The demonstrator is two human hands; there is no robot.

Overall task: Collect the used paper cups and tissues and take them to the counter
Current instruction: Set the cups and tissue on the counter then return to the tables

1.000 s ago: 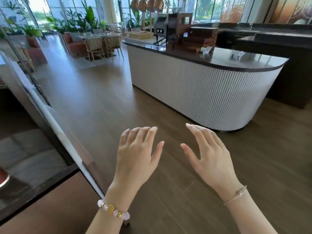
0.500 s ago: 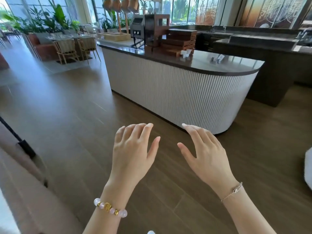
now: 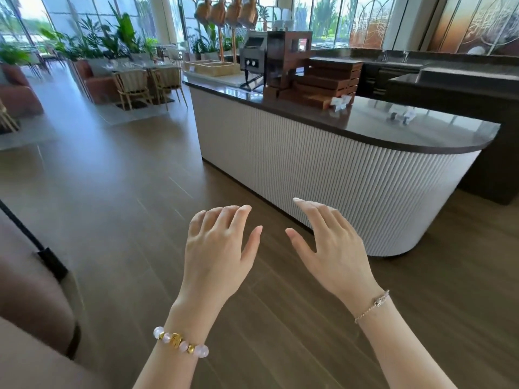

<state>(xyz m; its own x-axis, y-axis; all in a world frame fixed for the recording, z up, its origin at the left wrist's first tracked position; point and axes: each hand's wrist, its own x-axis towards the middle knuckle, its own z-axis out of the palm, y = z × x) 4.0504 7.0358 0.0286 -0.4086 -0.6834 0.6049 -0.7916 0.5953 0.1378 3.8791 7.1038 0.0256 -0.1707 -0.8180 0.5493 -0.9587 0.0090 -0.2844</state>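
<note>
Head view, one entry.

Hands: left hand and right hand are held out side by side, palms down, over the plank floor. Fingers are loosely spread and neither hand holds anything. A beaded bracelet is on the left wrist and a fine chain bracelet on the right.

Task items: no paper cups in sight. Small white scraps lie on the counter beside the stacked wooden trays; too small to say whether they are tissues.

Counter: dark top, white ribbed front, rounded end near the right hand. A toaster-like machine stands on it.

Step, as judged: searching, with collection still to do. The dining chairs and tables beyond look the likeliest place to look. Nesting the cups in one hand and tucking tissues into the top cup would leave the other hand free. The bare stretch of top near the rounded end suits setting them down.

Changes: the hands keep the same spread, empty pose as half a second ago. The counter now sits further right in view. The pale object then at the right edge is gone. A brown upholstered edge has come in at lower left.
</note>
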